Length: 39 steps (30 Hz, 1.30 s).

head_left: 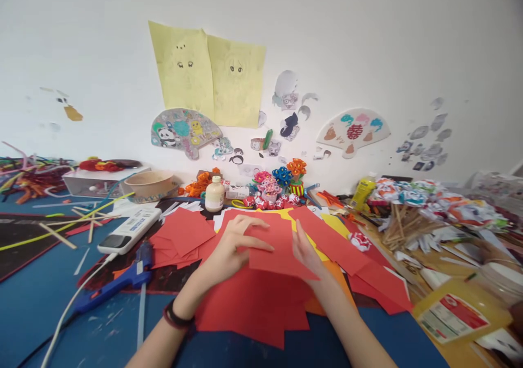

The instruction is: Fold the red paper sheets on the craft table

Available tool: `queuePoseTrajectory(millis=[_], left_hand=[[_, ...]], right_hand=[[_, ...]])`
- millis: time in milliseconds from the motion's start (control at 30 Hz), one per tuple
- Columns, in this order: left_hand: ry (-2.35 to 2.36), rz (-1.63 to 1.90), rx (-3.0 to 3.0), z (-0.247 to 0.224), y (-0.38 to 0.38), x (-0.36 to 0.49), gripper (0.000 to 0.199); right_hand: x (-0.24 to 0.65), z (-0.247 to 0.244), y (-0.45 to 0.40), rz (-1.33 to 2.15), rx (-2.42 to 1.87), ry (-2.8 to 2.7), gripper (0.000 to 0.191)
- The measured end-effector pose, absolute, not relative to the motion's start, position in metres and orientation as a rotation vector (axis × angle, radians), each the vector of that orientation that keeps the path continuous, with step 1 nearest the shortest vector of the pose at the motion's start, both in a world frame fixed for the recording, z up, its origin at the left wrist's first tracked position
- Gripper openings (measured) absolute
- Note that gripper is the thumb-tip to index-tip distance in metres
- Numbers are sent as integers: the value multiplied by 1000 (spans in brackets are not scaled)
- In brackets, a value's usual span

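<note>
So the red sheet (275,252) sits right between both hands, over the red paper pile (249,305), long axis hard to call. Left hand (232,244) has spread fingers across its left side, right hand (307,252) is up against its right edge; can't tell if either's pinching.

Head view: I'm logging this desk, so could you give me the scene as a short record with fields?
Left hand: fingers over a red sheet
Right hand: at the sheet's right edge
Beneath: more red paper
Left side: blue glue gun, white corded device
Behind: cream bottle
Wall: two yellow sheets, two decorated fans
</note>
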State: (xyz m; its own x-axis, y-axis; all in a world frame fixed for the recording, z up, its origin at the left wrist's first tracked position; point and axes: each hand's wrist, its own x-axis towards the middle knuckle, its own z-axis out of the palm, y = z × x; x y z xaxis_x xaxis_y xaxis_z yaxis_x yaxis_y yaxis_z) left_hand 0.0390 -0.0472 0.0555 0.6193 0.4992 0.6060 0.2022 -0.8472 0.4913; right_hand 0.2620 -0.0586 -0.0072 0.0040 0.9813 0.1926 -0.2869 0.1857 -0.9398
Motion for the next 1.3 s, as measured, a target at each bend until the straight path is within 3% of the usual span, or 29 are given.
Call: queuePoseTrajectory(millis=[100,167,367,500,633,767,867,1100,1300], left_hand=[[659,991,2587,51,-46,40,64],[684,954,2600,51,-46,40,62],[654,871,2526,54,-53,43,36],[643,824,2516,54,-59,46,32],[696,1008,2435,47,-60,55,7],[1000,1331,2217,30,-54,64,24],[1177,1439,2052,19,-48,66,22],[1352,1296,1926,19,-46,62,35],[1366,1358,1932,23,-49,63,32]], right_hand=[[262,-3,-60,1251,-866,-1182,38],[261,0,-58,1276,-874,-1099,37],[266,10,-54,1108,-940,-924,16],[271,9,-53,1056,-965,-929,16],[271,3,-51,1079,-1022,-861,26],[262,3,-53,1216,-883,-864,32],[253,10,-58,1263,-760,-922,30],[239,21,-70,1325,-729,-1035,33],[240,11,-65,1237,-807,-1019,44]])
